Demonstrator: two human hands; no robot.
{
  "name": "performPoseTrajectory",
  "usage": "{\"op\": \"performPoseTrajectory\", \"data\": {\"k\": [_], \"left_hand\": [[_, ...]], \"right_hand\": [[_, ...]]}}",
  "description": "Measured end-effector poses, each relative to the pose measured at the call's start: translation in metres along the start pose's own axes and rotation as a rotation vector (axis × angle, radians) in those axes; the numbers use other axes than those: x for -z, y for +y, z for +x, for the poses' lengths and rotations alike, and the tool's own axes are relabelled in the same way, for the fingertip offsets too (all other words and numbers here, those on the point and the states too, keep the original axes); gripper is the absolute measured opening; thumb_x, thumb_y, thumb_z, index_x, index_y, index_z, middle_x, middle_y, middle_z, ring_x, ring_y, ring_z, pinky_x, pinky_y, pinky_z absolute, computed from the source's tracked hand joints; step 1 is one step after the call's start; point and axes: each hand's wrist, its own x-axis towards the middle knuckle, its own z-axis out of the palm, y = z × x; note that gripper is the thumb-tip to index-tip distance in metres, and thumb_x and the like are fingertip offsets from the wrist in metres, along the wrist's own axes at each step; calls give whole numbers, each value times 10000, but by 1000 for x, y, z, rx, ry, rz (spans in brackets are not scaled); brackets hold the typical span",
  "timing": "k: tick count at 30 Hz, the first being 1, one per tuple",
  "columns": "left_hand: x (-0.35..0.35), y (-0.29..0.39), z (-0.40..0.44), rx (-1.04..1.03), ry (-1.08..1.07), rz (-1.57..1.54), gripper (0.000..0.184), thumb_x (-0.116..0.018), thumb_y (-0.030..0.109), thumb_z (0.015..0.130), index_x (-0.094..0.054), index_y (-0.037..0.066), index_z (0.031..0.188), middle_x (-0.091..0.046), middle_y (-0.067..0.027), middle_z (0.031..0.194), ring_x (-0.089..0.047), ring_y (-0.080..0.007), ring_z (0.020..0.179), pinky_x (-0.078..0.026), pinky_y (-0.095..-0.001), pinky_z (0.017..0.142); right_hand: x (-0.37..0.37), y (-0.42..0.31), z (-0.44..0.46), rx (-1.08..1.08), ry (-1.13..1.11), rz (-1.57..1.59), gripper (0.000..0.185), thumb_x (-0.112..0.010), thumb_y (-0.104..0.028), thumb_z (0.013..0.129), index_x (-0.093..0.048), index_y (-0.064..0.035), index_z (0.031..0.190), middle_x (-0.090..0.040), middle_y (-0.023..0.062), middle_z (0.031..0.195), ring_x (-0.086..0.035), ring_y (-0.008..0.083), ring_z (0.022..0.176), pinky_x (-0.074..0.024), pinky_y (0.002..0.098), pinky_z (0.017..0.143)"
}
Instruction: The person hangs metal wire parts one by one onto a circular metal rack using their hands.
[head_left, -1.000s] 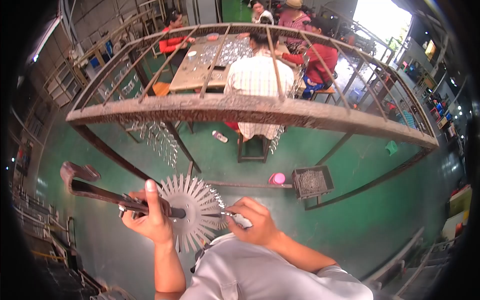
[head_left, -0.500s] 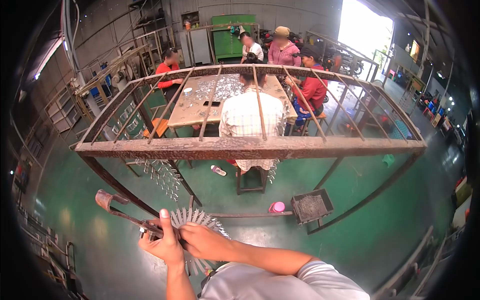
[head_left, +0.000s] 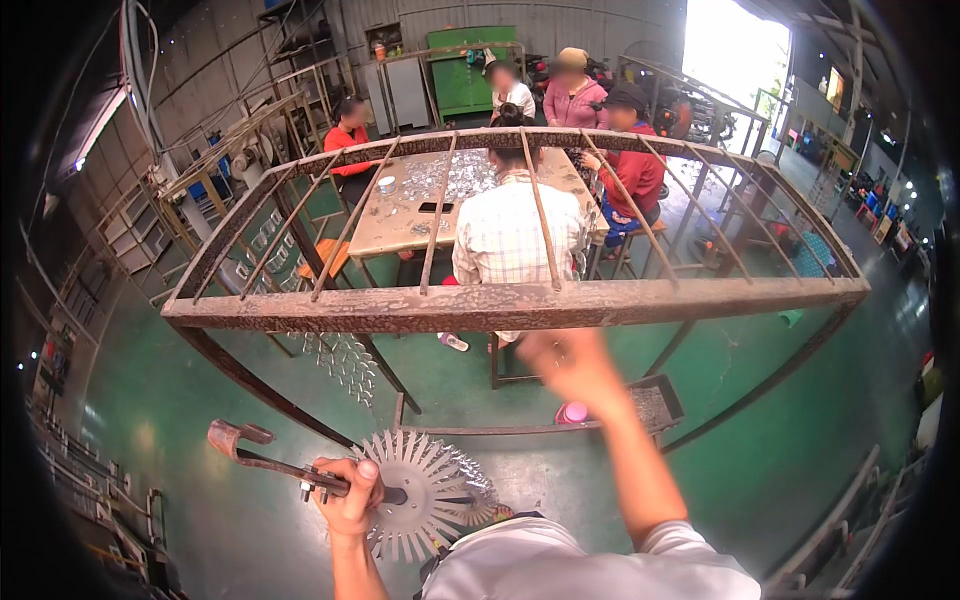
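My left hand is closed around a dark metal bar with a curved hook end and bolts on its side. Just right of that hand, a round metal disc with many flat fingers radiating from its rim sits on a short shaft. Small shiny metal pieces show along the disc's right side. My right hand is stretched forward near the front rail of a rusty metal rack. Motion blurs its fingers, so whether it holds anything cannot be made out.
Shiny wire pieces hang at the rack's left. Beyond it, several people sit or stand around a table strewn with metal parts. A dark tray and a pink-lidded container are below the rack, partly behind my right arm.
My right hand has left the disc beside my left hand and swung forward and right to the rack rail. The left hand still grips the bar, and more of the disc shows.
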Motion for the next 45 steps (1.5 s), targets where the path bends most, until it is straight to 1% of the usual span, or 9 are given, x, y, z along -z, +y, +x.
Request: {"op": "performPoseTrajectory", "data": {"k": [2,5,8,10,14,29,31,33,45], "left_hand": [[0,0,-3,2,7,3,505,-693,120,927,-354,86,555,-361,-24,423,-296,-109,319,-235,-269,319],[-5,-1,-1,-4,17,15,504,-695,123,929,-356,86,557,-363,-23,425,-297,-106,321,-232,-267,319],[-5,1,0,-13,22,23,505,-695,126,932,-358,82,559,-365,-23,426,-299,-105,322,-229,-265,322],[-5,5,0,-10,27,23,507,-696,130,934,-360,79,559,-368,-24,427,-302,-105,323,-230,-264,325],[0,2,-6,-48,45,103,509,-712,145,929,-371,74,558,-376,-27,428,-314,-106,324,-232,-264,328],[19,-12,-7,-146,138,207,298,-703,121,932,-453,101,772,-423,-15,489,-363,-99,326,-270,-270,298],[1,-2,-4,-36,353,169,474,-743,147,910,-420,96,566,-473,-23,477,-415,-103,377,-301,-263,372],[7,0,-3,-19,222,153,471,-717,134,930,-410,93,575,-449,-19,468,-405,-99,376,-264,-260,362],[3,15,8,-77,150,171,470,-515,215,1057,-355,112,628,-280,17,481,-211,-74,367,-169,-273,337]], "right_hand": [[43,61,50,465,604,9,191,-698,-142,920,-694,18,1022,-720,68,856,-635,162,746,-525,329,734],[109,39,92,100,557,225,252,-677,-143,962,-690,52,1121,-722,95,971,-642,117,822,-511,247,782],[139,67,148,224,443,265,331,-702,-155,946,-685,50,1205,-723,175,1106,-669,186,1072,-510,287,912],[148,69,168,260,427,215,309,-734,-175,935,-707,30,1166,-662,45,864,-584,86,760,-460,226,652],[152,62,177,256,345,164,290,-767,-195,914,-736,19,1107,-623,-21,705,-539,39,563,-421,190,500],[94,39,91,70,650,122,262,-783,-177,893,-749,48,1021,-688,41,745,-596,79,608,-462,228,561],[87,101,83,509,641,-245,240,-793,-161,880,-755,35,1014,-681,46,730,-609,90,631,-471,233,596],[70,104,51,248,524,202,209,-784,-131,884,-756,41,1000,-681,51,753,-614,104,653,-475,237,617],[-28,67,-79,-37,236,397,81,-742,24,880,-728,69,945,-667,75,895,-596,86,653,-473,226,558]]}}
